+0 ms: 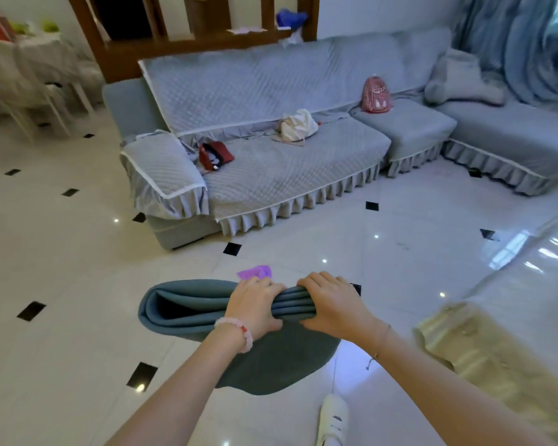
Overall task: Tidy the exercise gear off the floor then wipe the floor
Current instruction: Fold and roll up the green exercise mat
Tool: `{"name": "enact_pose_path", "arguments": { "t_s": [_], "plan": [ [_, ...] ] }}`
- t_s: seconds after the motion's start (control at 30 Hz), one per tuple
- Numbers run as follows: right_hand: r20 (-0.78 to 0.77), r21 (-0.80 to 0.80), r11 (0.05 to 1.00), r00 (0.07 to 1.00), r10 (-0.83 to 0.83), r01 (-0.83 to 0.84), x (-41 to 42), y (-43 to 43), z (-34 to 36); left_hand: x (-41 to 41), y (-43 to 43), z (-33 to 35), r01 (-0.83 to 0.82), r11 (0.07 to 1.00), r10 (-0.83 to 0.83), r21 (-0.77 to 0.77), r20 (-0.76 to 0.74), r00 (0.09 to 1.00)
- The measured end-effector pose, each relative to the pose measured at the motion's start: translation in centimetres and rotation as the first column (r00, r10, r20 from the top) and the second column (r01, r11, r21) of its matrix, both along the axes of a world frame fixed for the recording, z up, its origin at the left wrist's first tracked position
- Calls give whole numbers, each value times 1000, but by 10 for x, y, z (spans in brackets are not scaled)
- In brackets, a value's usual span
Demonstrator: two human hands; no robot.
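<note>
A person's 2 hands grip a loosely rolled teal exercise mat [187, 309] in a living room, seen from a head-worn camera looking forward and down. The left hand [256, 302], with a pink bead bracelet [236, 329] at the wrist, and the right hand [331, 302] sit side by side, almost touching, each curled over the top of the roll with the thumb underneath, squeezing its layers together. The roll's open end bulges out to the left of the hands, while a loose flap of the mat hangs below them toward the glossy white tiled floor [62, 268]; whether that flap touches the tiles cannot be told. A crumpled purple cloth [255, 272] lies on the floor just beyond the left hand. A white shoe [334, 420] shows at the bottom edge. Behind, a grey-blue sofa [287, 175] with a quilted cover carries a red pouch [216, 155], a white bag [298, 125] and a pink backpack [376, 94], well apart from one another. Blue curtains [522, 49] hang at the upper right.
</note>
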State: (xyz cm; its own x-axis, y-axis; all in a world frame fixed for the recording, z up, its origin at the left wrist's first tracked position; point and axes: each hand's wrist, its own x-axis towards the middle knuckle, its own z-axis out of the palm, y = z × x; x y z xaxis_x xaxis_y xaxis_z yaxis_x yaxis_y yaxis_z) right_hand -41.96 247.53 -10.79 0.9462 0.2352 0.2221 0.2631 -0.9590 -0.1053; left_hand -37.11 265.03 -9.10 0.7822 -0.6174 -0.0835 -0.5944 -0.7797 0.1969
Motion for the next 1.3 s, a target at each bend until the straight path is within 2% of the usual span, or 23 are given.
{"name": "enact_pose_path", "arguments": {
  "t_s": [0.2, 0.37, 0.63, 0.7, 0.87, 1.0, 1.13, 1.3],
  "plan": [
    [55, 65, 994, 994, -91, 87, 36, -82, -2, 51, -87, 9, 107, 994, -108, 28, 30, 994],
    [146, 60, 987, 977, -154, 146, 79, -153, -1, 102, -158, 14, 182, 983, -184, 38, 79, 980],
    [245, 21, 970, 940, -238, 241, 129, -246, 11, 171, -245, 10, 349, 931, -318, -102, 238, 918],
    [253, 27, 959, 926, -281, 284, 140, -268, 12, 189, -265, 12, 387, 918, -353, -82, 270, 896],
    [225, 75, 907, 879, -421, 415, 171, -323, 8, 239, -316, 18, 384, 910, -403, 155, 114, 908],
    [212, 81, 870, 844, -493, 487, 206, -366, 1, 296, -363, 3, 432, 865, -464, 254, 79, 882],
    [212, 58, 829, 804, -555, 556, 257, -419, -3, 368, -426, -6, 504, 829, -534, 243, 75, 842],
    [173, 36, 752, 737, -653, 658, 316, -486, 14, 446, -513, 2, 623, 764, -644, 167, 150, 750]
  ]
}}
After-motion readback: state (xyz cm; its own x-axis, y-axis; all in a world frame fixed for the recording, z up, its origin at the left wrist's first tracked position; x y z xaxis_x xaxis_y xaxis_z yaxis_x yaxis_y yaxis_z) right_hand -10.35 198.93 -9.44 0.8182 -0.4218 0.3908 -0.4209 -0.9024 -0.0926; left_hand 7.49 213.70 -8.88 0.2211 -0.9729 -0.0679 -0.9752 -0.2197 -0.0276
